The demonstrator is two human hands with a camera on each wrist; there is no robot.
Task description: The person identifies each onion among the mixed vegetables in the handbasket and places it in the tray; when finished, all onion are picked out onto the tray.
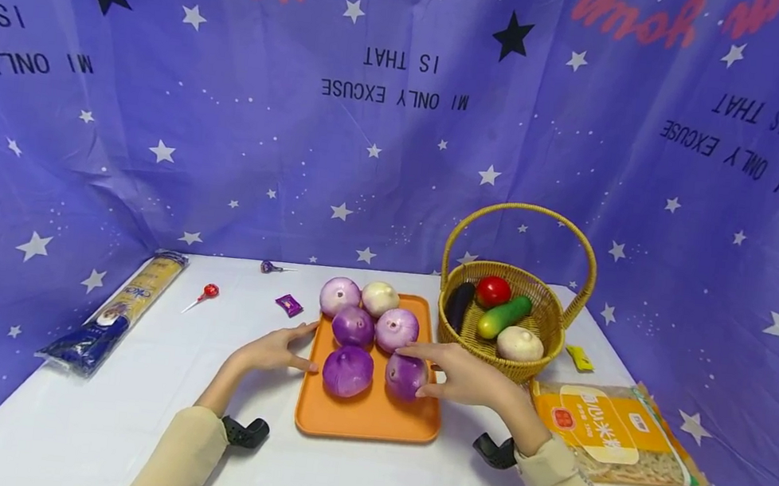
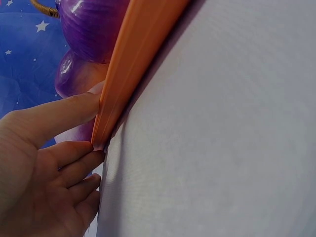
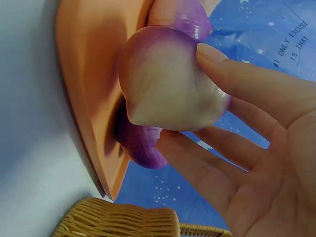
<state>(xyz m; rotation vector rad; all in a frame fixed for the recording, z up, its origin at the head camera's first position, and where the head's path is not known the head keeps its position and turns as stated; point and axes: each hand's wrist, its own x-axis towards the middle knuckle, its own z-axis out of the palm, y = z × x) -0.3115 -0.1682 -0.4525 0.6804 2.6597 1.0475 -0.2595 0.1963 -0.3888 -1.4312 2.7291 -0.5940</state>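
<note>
An orange tray (image 1: 369, 425) carries several purple onions and a whitish one (image 1: 380, 298). At its front right, my right hand (image 1: 464, 373) holds a purple onion (image 1: 406, 377) between thumb and fingers; in the right wrist view this onion (image 3: 165, 81) shows a pale face and a pointed tip. Another purple onion (image 1: 347, 371) sits to its left, with a darker one (image 1: 353, 325) and a light purple one (image 1: 397, 330) behind. My left hand (image 1: 279, 349) touches the tray's left rim, thumb and forefinger spread along it. In the left wrist view the thumb (image 2: 64, 116) reaches the rim.
Right of the tray stands a wicker basket (image 1: 485, 353) with a tomato, an eggplant, a cucumber and a whitish onion. A yellow food packet (image 1: 616, 433) lies beyond it. To the left are a long pasta pack (image 1: 115, 312), a red lollipop (image 1: 210, 291) and a purple candy (image 1: 289, 305).
</note>
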